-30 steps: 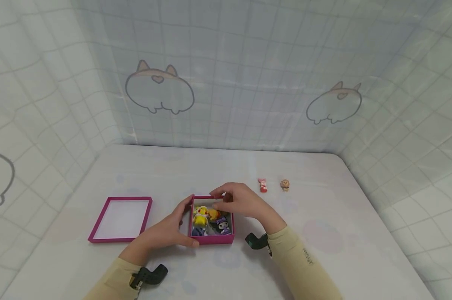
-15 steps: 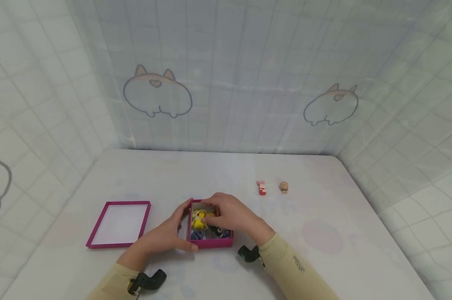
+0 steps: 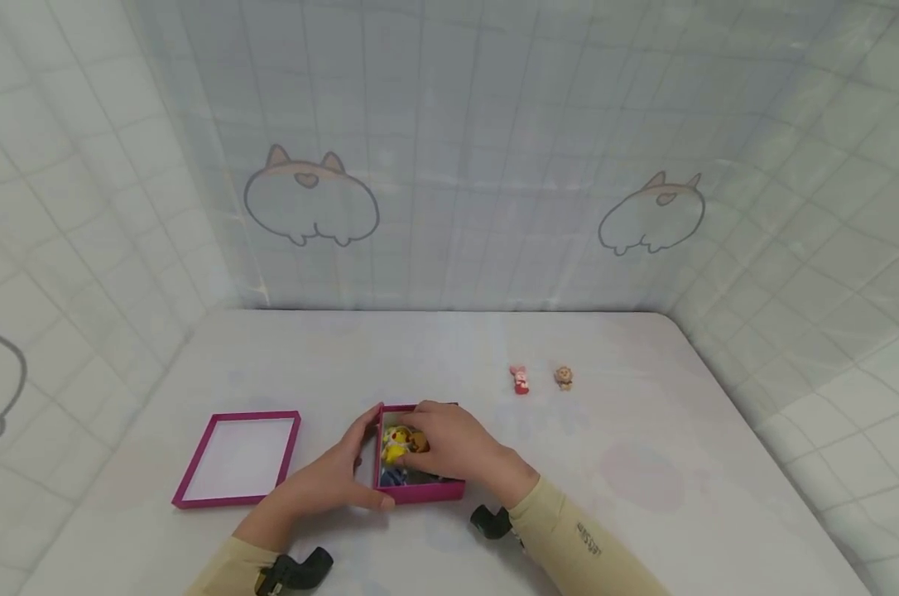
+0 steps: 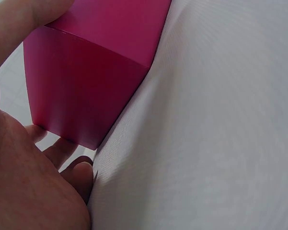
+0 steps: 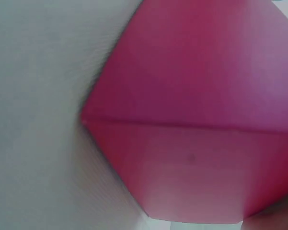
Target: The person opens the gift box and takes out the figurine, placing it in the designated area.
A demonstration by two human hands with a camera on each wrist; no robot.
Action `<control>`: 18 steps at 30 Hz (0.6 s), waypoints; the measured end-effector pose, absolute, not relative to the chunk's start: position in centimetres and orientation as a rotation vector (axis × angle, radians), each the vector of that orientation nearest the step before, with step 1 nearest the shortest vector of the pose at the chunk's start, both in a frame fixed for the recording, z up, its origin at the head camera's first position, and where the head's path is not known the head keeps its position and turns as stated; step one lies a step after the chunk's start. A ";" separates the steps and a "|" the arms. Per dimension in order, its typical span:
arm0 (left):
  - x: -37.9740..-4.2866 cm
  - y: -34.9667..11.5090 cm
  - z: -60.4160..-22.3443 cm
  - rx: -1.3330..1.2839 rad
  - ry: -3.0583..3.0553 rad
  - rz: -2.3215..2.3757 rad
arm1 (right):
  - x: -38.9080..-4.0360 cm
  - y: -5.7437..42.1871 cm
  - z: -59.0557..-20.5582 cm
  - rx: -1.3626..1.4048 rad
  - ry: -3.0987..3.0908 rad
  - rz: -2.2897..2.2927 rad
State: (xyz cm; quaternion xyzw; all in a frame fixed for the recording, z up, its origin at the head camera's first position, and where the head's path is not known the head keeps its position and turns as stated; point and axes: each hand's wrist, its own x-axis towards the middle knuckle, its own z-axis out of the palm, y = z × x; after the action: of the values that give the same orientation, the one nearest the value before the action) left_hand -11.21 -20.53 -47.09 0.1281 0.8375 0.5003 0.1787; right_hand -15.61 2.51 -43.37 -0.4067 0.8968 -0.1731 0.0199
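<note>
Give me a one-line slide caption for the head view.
Left hand steadies a magenta box of small figures while the right hand reaches inside; its lid lies alongside.

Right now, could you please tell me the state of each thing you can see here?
pink box: open, holding small figures
box lid: off, lying upturned left of the box
left hand: grips the box's left side
right hand: reaching into the box, over the figures
pink figure: out on the table
brown figure: out on the table beside it
</note>
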 end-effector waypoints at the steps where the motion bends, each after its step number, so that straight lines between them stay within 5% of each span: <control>1: -11.2 -20.5 -47.2 0.360 2.370 1.413 | -15.5 2.5 -43.4 -1.259 2.791 -0.525; 18: -11.0 -20.7 -46.7 0.346 2.318 1.445 | -15.1 1.7 -43.5 -1.268 2.872 -0.286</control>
State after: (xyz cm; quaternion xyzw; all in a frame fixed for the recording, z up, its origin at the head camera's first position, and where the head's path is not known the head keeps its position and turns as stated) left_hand -10.96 -20.71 -46.70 0.1234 0.8259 0.5151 0.1930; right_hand -15.14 1.73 -43.51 -0.4021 0.9111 -0.0908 -0.0056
